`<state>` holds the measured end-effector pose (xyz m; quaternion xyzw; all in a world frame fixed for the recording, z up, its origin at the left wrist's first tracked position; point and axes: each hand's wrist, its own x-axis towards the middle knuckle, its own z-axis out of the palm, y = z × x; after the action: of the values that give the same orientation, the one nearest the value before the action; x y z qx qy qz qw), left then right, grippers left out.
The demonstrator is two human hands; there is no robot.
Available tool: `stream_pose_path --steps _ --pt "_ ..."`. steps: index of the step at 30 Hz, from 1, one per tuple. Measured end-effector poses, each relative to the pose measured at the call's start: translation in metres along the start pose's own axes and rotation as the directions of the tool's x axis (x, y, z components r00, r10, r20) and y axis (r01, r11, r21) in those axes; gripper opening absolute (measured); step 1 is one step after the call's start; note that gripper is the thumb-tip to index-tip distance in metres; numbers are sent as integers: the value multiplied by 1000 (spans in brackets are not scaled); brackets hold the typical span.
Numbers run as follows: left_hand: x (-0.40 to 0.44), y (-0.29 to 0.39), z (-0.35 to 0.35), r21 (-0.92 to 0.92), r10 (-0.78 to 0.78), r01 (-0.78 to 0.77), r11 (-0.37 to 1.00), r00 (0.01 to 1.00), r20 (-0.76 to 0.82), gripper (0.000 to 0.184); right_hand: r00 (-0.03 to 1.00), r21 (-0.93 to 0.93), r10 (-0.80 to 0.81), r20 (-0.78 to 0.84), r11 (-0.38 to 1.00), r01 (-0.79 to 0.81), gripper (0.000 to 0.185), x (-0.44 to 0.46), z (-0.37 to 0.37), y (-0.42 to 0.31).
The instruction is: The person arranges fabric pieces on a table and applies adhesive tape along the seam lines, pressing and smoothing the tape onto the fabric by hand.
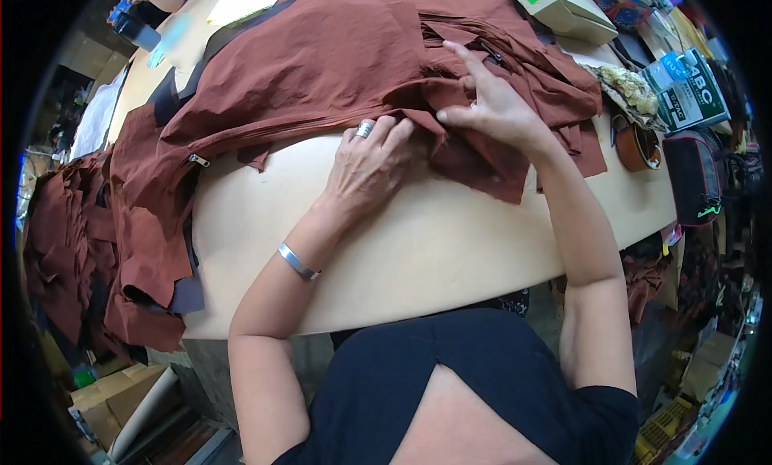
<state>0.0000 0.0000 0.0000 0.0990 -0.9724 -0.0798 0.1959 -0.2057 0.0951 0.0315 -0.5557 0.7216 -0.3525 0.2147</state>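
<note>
Cloth, reddish-brown and matte with stitched seams (322, 71), lies bunched across the far half of the pale, smooth tabletop (474, 240), its near edge loosely folded between the two hands. The left hand (374, 159) rests at this edge with fingers curled; the fingertips are hidden, so whether they pinch the cloth or only press it cannot be told. The right hand (494, 111) is spread, thumb against the fold and forefinger extended over the layers beyond.

Good handling here probably depends on the left hand anchoring the edge while the right parts the layers one at a time, easing rather than tugging, so that the seam does not twist. The silver-coloured band ring (364, 128) on the left hand could catch a loose thread.

A small dark metal zip pull (494, 57) lies among the folds just beyond the right hand; these gathered layers are the chief obstruction. At the left, a silver-coloured metal zip pull (199, 160) lies near cloth that hangs over the tabletop's edge, where its weight may drag.

Farther right stand a round brown open container (637, 146), a green-and-white printed box (696, 91) and a black fabric pouch with red trim (693, 178), all apart from the hands. Beyond the cloth sits a cream cardboard box with a green label (563, 11).
</note>
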Motion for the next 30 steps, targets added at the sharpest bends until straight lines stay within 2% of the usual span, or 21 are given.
stream_pose_path --steps 1,2,5,6,7,9,11,13,15,17,18,20,21,23,25,26,27,28,29,30 --pt "2 -3 4 11 -15 15 1000 999 -34 41 999 -88 -23 -22 996 21 87 -7 -1 -7" --pt "2 -5 7 19 -28 29 999 997 -65 32 998 -168 57 34 984 -51 79 -10 -2 -17" --pt "0 -12 9 -73 22 -31 997 991 -133 23 992 -159 -36 -119 987 16 75 -11 -1 -8" --pt "2 -11 4 -154 31 -81 985 952 -304 16 950 -196 -194 -244 969 148 76 -13 3 -4" --pt "8 -16 -1 -175 15 -104 979 892 -452 13 914 -250 -331 -237 929 271 75 -18 0 -14" --pt "25 -20 -20 -405 -240 22 914 833 -498 13 792 -343 -575 -205 800 493 74 -35 2 -41" --pt "48 -28 -26 -347 -269 144 927 899 -345 25 690 -371 -723 -33 650 663 66 -51 19 -55" --pt "72 -37 -18 -232 -257 216 949 952 -166 35 645 -478 -742 184 506 718 57 -64 37 -57" --pt "77 -34 3 38 -308 308 951 951 -4 47 628 -470 -739 244 477 743 54 -71 54 -49" --pt "80 -23 9 91 -323 320 943 946 20 40 662 -434 -694 283 523 734 54 -74 64 -37" --pt "81 -26 17 41 -324 322 946 944 62 33 664 -449 -691 287 515 730 53 -76 64 -36" --pt "83 -35 24 -29 -317 321 947 943 102 19 712 -354 -664 229 624 696 58 -76 64 -35" --pt "84 -44 20 -83 -340 353 932 931 134 19 743 -286 -637 207 687 669 61 -75 62 -35" --pt "89 -60 0 -154 -507 543 825 833 222 21 795 -192 -594 123 772 606 66 -69 60 -36" --pt "86 -85 -7 -508 -502 417 754 864 -36 19 826 -128 -561 57 816 563 71 -59 60 -40" --pt "89 -93 -13 -586 -559 388 712 817 -138 17 834 -115 -551 29 827 550 72 -47 56 -42" --pt "98 -127 -16 -505 -556 432 747 822 -120 20 842 -101 -539 3 838 536 73 -33 52 -44" --pt "108 -146 -24 -553 -545 327 766 786 -290 20 785 -160 -612 -97 788 594 68 -14 47 -46" --pt "119 -124 -62 -709 -551 145 691 741 -385 20 711 -226 -678 -190 734 640 62 5 42 -49" --pt "128 -114 -89 -780 -662 146 608 636 -396 21 697 -372 -693 -185 706 603 63 13 28 -64"
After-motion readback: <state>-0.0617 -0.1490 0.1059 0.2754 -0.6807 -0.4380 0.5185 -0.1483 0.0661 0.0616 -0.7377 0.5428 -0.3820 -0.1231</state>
